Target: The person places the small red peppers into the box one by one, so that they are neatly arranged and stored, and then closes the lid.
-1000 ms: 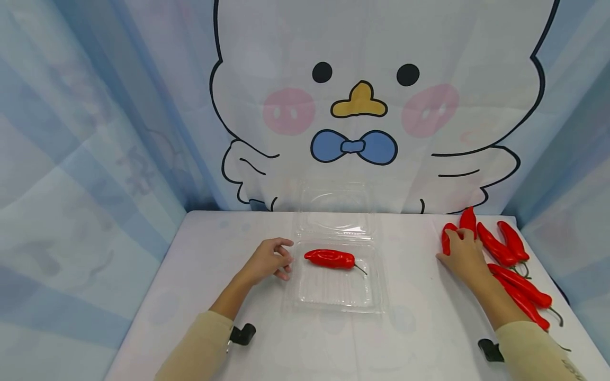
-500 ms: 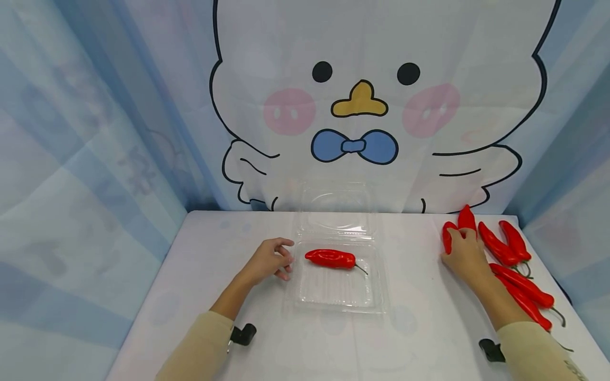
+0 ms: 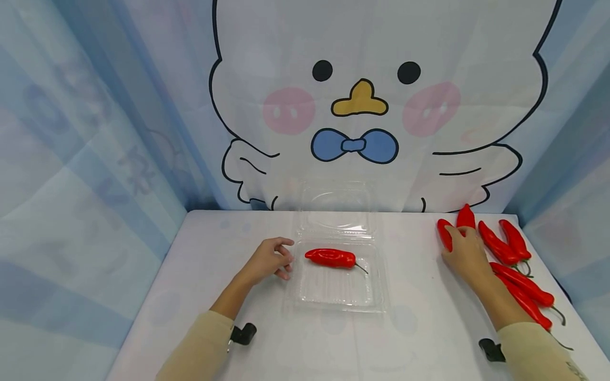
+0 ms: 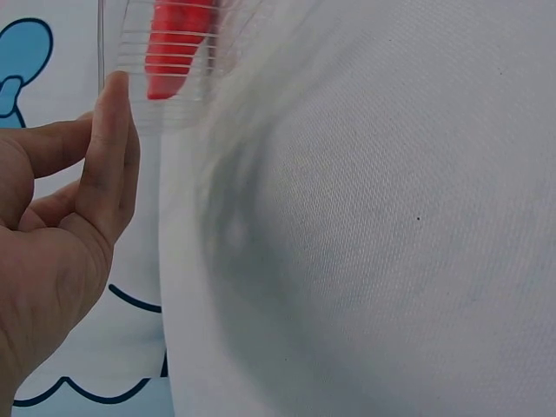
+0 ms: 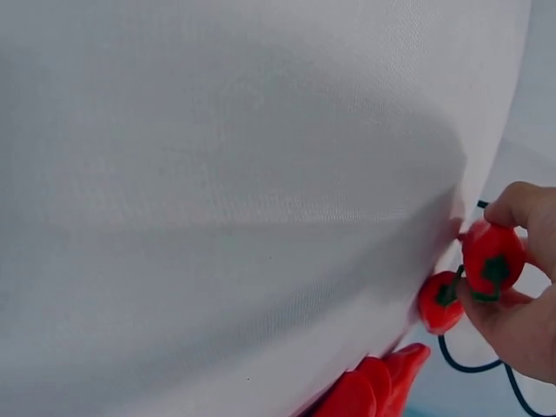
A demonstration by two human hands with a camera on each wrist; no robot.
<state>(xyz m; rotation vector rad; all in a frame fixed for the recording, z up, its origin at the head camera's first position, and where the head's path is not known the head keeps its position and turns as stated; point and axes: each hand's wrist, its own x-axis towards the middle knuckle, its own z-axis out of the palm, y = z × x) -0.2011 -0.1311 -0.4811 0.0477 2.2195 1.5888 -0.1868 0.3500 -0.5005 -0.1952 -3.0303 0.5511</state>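
Note:
A clear plastic clamshell box (image 3: 334, 304) lies open at mid-table, lid raised at the back. One red chili pepper (image 3: 330, 257) rests in its base, stem to the right. Beside the box's left edge is my left hand (image 3: 269, 260), fingers loosely bent, holding nothing; whether it touches the box I cannot tell. At the far right, my right hand (image 3: 464, 256) pinches a red chili pepper (image 5: 493, 258) between thumb and fingers, its green stem end showing in the right wrist view. Just by it lies another chili pepper (image 5: 440, 302), partly hidden behind the hand in the head view.
Several more red chili peppers (image 3: 521, 286) lie along the table's right side, near my right forearm. A cartoon-printed curtain (image 3: 355, 185) hangs behind the table's back edge. The white tabletop (image 3: 419, 328) extends between the box and the right hand.
The pepper in my right hand has tilted, its tip shifting slightly left, away from the neighbouring pepper. My left hand and the box stay where they were.

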